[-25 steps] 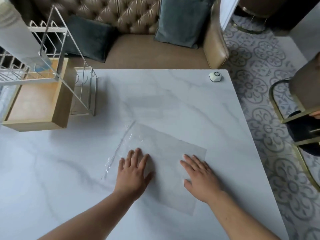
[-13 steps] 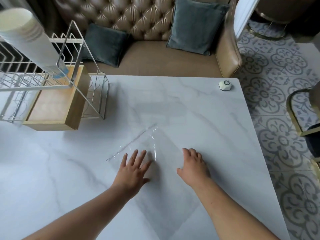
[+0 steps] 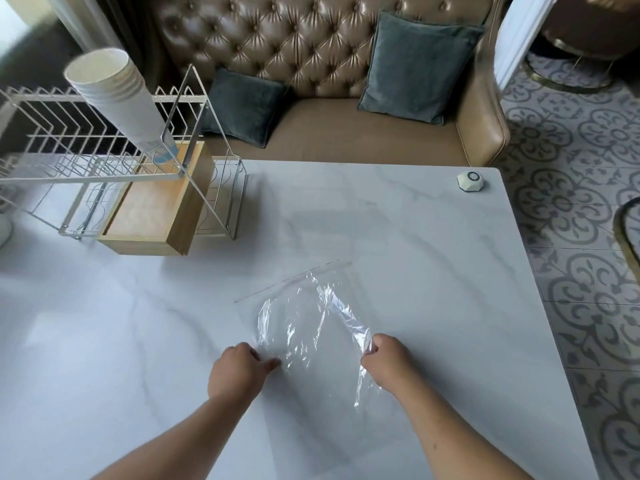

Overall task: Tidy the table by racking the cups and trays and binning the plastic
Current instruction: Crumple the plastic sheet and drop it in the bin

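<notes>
A clear plastic sheet (image 3: 311,327) lies crumpled on the white marble table (image 3: 398,237), bunched up between my hands. My left hand (image 3: 239,372) is closed on its left side and my right hand (image 3: 388,358) is closed on its right edge, lifting a shiny ridge of plastic. At the far left stands a white wire rack (image 3: 86,168) with a stack of white paper cups (image 3: 117,98) leaning in it. A wooden tray (image 3: 156,209) sits in the rack's lower level.
A small white hexagonal device (image 3: 470,181) rests near the table's far right corner. A tufted brown sofa (image 3: 329,133) with grey cushions runs behind the table. Patterned floor tiles (image 3: 571,237) lie to the right.
Both hands went from lying flat and spread on the sheet to curled and gripping it. The plastic has wrinkled and bunched up off the table. The view tilted upward.
</notes>
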Demonstrator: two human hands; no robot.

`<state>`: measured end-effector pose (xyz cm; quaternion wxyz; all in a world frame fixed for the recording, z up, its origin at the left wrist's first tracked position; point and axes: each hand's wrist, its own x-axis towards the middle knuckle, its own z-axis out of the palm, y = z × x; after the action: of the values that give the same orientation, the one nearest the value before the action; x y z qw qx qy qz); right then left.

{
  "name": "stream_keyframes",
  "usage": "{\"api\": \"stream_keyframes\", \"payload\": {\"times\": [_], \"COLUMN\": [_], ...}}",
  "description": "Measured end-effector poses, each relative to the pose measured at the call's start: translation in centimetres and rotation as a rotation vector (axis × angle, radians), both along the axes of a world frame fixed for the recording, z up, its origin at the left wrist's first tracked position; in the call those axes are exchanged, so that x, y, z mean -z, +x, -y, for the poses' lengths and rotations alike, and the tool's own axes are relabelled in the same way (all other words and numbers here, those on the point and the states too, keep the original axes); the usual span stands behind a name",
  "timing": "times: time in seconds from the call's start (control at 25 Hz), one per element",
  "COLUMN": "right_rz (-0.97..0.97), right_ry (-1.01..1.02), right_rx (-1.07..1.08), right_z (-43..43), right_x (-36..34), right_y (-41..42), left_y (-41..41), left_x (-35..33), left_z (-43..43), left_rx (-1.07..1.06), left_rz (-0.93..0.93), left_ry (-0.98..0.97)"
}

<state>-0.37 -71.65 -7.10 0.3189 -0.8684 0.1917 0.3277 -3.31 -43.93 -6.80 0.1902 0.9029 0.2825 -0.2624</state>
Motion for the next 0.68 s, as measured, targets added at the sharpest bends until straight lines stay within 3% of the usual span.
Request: {"api": "stream_keyframes", "payload": {"times": [0.12, 0.28, 0.36, 0.52, 0.68], "right_rz": [0.052, 0.068, 0.086, 0.179, 0.305], "right_ry": [0.098, 0.412, 0.569, 0.687, 0.567], "right_rx": [0.057, 0.313, 0.466, 0.692, 0.672], "right_z": [0.2, -0.6, -1.5, -3.8, -5.6], "right_x": [-0.8, -2.7, -4.2, -7.5, -11.6], "right_y": [-0.6, -1.3, -1.5, -1.2, -0.6], "left_y": [0.5, 1.6, 2.7, 4.1, 5.2], "left_x": [0.1, -2.3, -4.0, -7.3, -10.4], "left_z": [0.1, -0.9, -2.3, -5.8, -10.1], "left_rx": [-0.063, -0.51, -0.596, -0.458, -0.328], "left_rz": [0.003, 0.102, 0.055, 0.004, 0.156], "left_ry": [-0.106, -0.755, -0.978, -1.035, -0.917]}}
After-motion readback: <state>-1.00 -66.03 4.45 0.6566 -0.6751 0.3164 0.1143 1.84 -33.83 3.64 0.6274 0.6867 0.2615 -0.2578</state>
